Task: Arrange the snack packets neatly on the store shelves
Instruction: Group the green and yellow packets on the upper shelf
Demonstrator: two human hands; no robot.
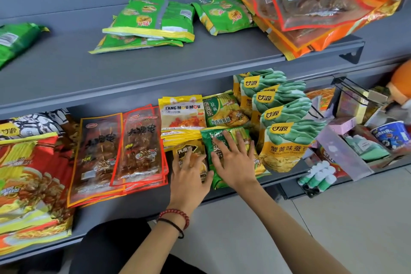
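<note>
On the lower shelf point(142, 203), far left, noodle packs point(29, 176) lie overlapped in glossy red and yellow film. Beside them, long skewer packets point(138, 149) are flat, clear-windowed and edged in red and orange; they look stiff enough to slide as one stack.

Next come yellow packets point(182, 118), fanned flat, their lower edges just above a dark packet point(184, 151). The left hand point(189, 180) rests on that dark packet with fingers stretched out, though blur hides how firmly. Its thumb side touches the green packet point(210, 140), which sits near the shelf's front edge, between the dark packet and the bean pouches point(282, 140).

The right hand point(234, 162) lies flat on the green packet, fingers spread, pressing rather than pinching. This packet is puffy, crinkled foil film. It is likely light, air-filled and slippery, with brittle contents, so a hard press could crush it. Flat palms should suit nudging it square; for lifting, the crimped end seams look the safest hold.

The bean pouches stand overlapped in a leaning row, teal above and yellow below, matte and fairly stiff.

Overhead, the upper shelf point(155, 62) carries loose green bags point(151, 20) and, to the right, an untidy heap of orange pouches point(311, 6) overhanging the edge.
</note>
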